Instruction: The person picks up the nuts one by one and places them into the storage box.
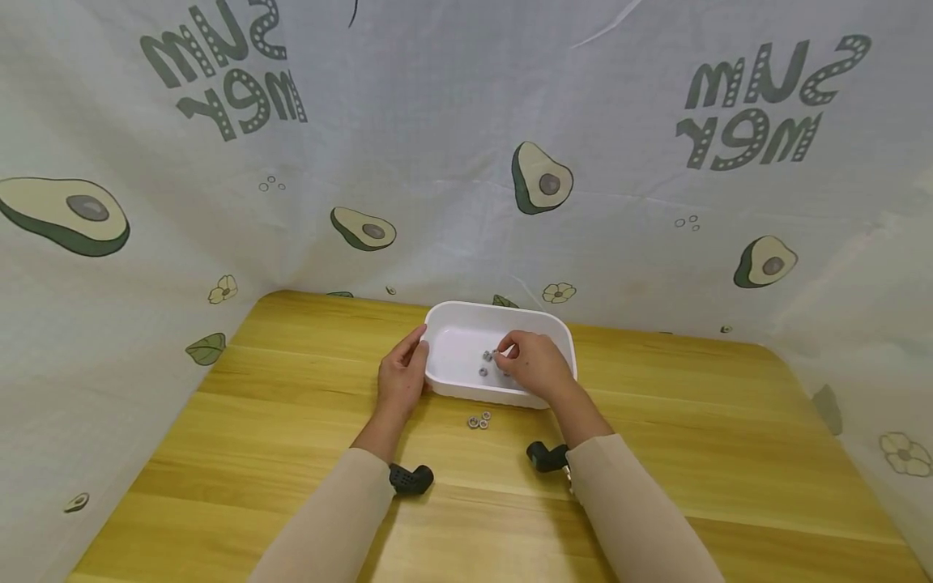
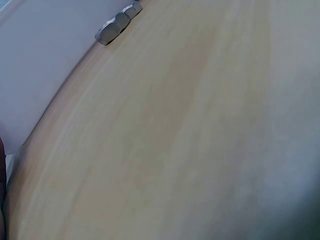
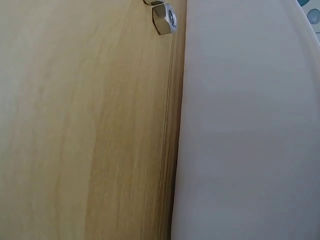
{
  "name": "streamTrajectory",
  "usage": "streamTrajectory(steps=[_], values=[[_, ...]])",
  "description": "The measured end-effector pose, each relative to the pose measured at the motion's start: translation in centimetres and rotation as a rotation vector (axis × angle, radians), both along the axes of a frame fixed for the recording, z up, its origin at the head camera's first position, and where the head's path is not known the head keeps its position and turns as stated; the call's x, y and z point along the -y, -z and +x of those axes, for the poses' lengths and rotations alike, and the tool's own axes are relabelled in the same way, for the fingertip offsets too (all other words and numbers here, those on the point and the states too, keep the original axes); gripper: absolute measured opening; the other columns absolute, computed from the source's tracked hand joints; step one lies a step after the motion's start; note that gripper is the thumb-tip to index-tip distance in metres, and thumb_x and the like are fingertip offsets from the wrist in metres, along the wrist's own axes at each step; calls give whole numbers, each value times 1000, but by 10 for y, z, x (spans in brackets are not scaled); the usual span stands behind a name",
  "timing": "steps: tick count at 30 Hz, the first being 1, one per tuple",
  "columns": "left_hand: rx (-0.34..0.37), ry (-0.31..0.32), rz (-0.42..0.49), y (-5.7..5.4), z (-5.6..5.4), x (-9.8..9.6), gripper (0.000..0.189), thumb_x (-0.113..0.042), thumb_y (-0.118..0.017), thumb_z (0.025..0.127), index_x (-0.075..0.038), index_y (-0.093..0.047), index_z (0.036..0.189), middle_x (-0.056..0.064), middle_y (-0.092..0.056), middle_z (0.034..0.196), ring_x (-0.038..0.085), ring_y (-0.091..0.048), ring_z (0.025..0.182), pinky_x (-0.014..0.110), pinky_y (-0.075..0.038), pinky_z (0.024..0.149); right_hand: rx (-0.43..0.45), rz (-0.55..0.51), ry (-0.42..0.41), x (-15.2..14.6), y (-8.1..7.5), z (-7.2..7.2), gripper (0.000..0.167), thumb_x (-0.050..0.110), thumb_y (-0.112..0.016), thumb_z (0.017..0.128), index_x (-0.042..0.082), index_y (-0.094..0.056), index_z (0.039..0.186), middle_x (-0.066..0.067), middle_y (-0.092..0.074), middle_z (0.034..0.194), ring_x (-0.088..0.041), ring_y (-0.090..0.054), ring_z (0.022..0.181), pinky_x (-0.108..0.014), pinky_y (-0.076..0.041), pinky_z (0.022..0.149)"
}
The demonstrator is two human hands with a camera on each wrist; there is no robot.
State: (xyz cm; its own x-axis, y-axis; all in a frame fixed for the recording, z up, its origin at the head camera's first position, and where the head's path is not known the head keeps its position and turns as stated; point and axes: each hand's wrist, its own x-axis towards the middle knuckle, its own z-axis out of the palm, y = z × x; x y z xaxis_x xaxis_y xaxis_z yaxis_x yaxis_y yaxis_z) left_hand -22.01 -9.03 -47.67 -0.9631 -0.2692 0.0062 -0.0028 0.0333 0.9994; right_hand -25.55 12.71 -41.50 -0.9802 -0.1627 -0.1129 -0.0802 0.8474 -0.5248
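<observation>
A white rectangular tray [image 1: 499, 392] sits on the table, with several metal hex nuts [image 1: 483, 372] inside. My left hand [image 1: 402, 376] holds the tray's left end, thumb and index finger against the wall near the rim. Over the tray's right half, my right hand [image 1: 535, 364] has thumb and index finger pinched together at a small grey nut [image 1: 495, 351], mostly covered by the fingertips. Just outside the tray's near wall lie three more nuts [image 1: 479, 421], close together. The left wrist view shows nuts [image 2: 112, 29] beside the tray; a nut [image 3: 165, 19] also appears in the right wrist view.
The wooden table [image 1: 291, 421] extends to both sides. Behind it hangs a pale cloth [image 1: 437, 162] printed with avocados and lettering, close to the tray's far side. Black wrist devices [image 1: 411, 479] project inward from both sleeves.
</observation>
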Motion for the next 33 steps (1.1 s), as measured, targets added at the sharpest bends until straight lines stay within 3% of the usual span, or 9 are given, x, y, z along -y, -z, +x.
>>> streamTrajectory(steps=[6,33], values=[[9,-7,-4,0,1,1,37,-34,-57,102,-31,-65,138,6,-69,129,16,-61,77,19,-49,51,17,-5,15,1,2,1,18,29,-72,95,16,-71,107,-4,-64,90,-20,-56,81,-28,-46,68],[25,4,-9,-3,0,0,38,-35,-57,103,-31,-64,140,6,-67,132,27,-64,94,18,-49,53,14,-14,19,-1,0,3,25,29,-72,94,15,-70,115,-5,-67,91,-20,-58,79,-27,-47,67]])
